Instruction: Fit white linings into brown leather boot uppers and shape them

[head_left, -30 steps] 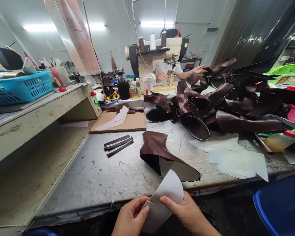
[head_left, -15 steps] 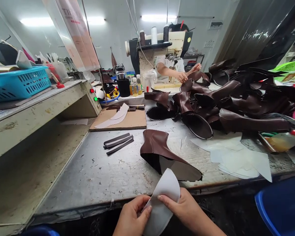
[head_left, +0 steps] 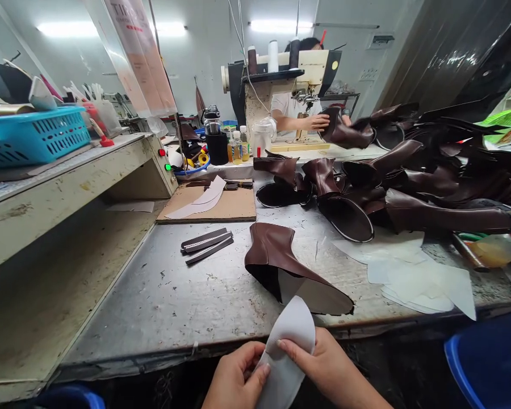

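Note:
A pale, curved sheet piece [head_left: 290, 332] is held in front of the table edge by both hands. My left hand [head_left: 241, 375] pinches its left edge between thumb and fingers. My right hand [head_left: 323, 363] grips the other side, thumb flat on the front face and fingers hidden behind. Just beyond the sheet's tip, a brown leather boot upper [head_left: 275, 244] lies on the metal tabletop [head_left: 153, 307], its open underside facing me with grey lining showing. To its left are several dark narrow strips [head_left: 207, 244].
Brown boot uppers [head_left: 404, 170] are heaped at the right, behind a stack of translucent sheets [head_left: 426, 278]. Curved white pieces [head_left: 202, 199] rest on a brown board [head_left: 238, 213]. A co-worker's hand [head_left: 317, 122] is at the sewing machine [head_left: 276, 62]. A blue bin [head_left: 455, 363] stands lower right.
The co-worker has swung a brown boot upper round at the sewing machine. My hands keep their grip on the pale sheet, with hardly any shift; the whole view has moved slightly.

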